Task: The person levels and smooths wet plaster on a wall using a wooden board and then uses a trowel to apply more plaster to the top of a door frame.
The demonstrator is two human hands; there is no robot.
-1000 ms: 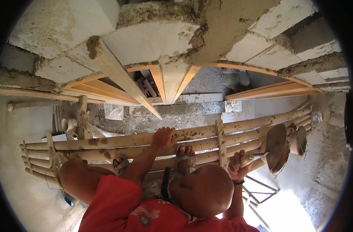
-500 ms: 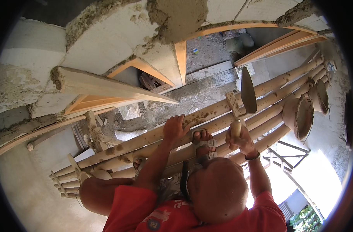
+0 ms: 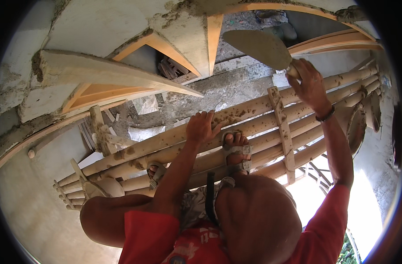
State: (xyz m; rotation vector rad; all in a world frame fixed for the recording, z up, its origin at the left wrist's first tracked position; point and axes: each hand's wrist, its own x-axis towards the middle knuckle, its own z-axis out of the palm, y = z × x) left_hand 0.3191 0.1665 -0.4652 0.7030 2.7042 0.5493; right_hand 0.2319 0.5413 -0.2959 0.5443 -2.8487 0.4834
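My right hand [image 3: 307, 86] is closed round the short handle of a trowel [image 3: 257, 49]. The broad, mud-stained blade points up and left, its tip close beside an orange wooden strip [image 3: 214, 43]; whether they touch I cannot tell. My left hand [image 3: 202, 126] grips the farthest bamboo pole [image 3: 243, 115] of a mud-spattered platform, its fingers bent over the pole and the thumb apart. Both my sandalled feet rest on the poles between my arms. A wooden crosspiece [image 3: 282, 132] lies over the poles, right of my feet.
A pale block wall with mortar smears [image 3: 95, 31] and a jutting pointed slab [image 3: 117, 72] spans the far side. Rubble lies below the platform. A round pan [image 3: 356, 127] stands at the right end, another rounded container [image 3: 104, 188] at the left. Gaps show between the poles.
My right hand has moved up and right with the trowel, whose blade has swung from upright to pointing left. The left hand stays on the pole. The view has shifted slightly.
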